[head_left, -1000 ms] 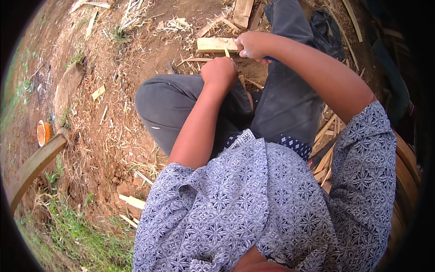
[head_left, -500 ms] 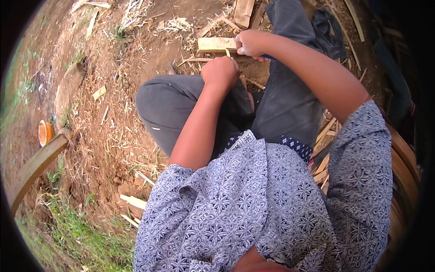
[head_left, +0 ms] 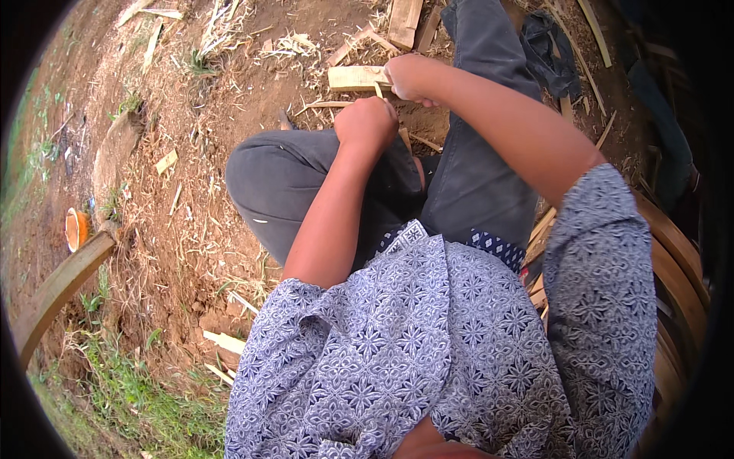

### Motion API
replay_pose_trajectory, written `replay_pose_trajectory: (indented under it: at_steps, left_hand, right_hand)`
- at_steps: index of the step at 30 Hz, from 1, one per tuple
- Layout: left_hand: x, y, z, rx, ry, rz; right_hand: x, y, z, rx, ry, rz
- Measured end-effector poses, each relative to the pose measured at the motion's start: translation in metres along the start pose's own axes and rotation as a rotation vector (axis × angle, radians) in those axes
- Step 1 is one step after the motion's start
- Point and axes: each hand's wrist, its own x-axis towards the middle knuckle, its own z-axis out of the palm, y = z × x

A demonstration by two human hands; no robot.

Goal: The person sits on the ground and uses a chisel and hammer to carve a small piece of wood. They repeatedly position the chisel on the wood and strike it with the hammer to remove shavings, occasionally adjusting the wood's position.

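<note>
At upper centre of the head view, the left hand point(head_left: 367, 121) is closed around a thin pale wooden strip point(head_left: 378, 89) pointing up-frame; the curled right hand point(head_left: 410, 77), its hold hidden, overlaps a cream rectangular wooden block point(head_left: 355, 78) lying left-to-right.

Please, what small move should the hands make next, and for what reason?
Perhaps the left hand should steady the thin wood strip against the wood block: the strip's tip sticks up from that fist near the block's lower edge, and the right hand is curled close by, at the block's right end. Whether strip and block touch is unclear.
</note>
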Motion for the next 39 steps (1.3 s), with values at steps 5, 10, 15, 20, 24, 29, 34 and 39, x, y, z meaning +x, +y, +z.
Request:
replay_pose_trajectory:
  at_steps: [5,10,15,20,24,29,34,39]
  left_hand:
    - [0.001,0.007,-0.001,0.006,0.004,0.036]
    - [-0.001,-0.006,0.011,0.104,0.039,0.072]
    - [0.005,-0.007,0.022,0.178,0.086,0.134]
    - [0.004,-0.013,0.026,0.177,0.133,0.151]
    - [0.009,-0.006,0.025,0.137,0.125,0.152]
    - [0.000,-0.004,0.011,0.054,0.071,0.085]
    - [-0.002,0.001,0.003,0.012,0.018,0.034]
    - [-0.002,0.002,-0.001,0.000,-0.002,0.035]
  right_hand:
    - [0.026,0.027,0.008,-0.046,-0.096,-0.020]
    - [-0.018,0.019,-0.011,0.104,-0.120,-0.104]
    - [-0.020,0.013,-0.011,-0.044,-0.104,-0.053]
    - [-0.016,0.005,0.003,-0.021,0.034,-0.099]
    - [0.024,0.021,0.014,-0.069,-0.020,0.001]
    - [0.011,0.027,0.009,0.090,-0.059,-0.078]
    - [-0.024,0.027,-0.012,0.188,-0.161,-0.084]
    - [-0.011,0.030,-0.009,0.163,-0.149,-0.121]
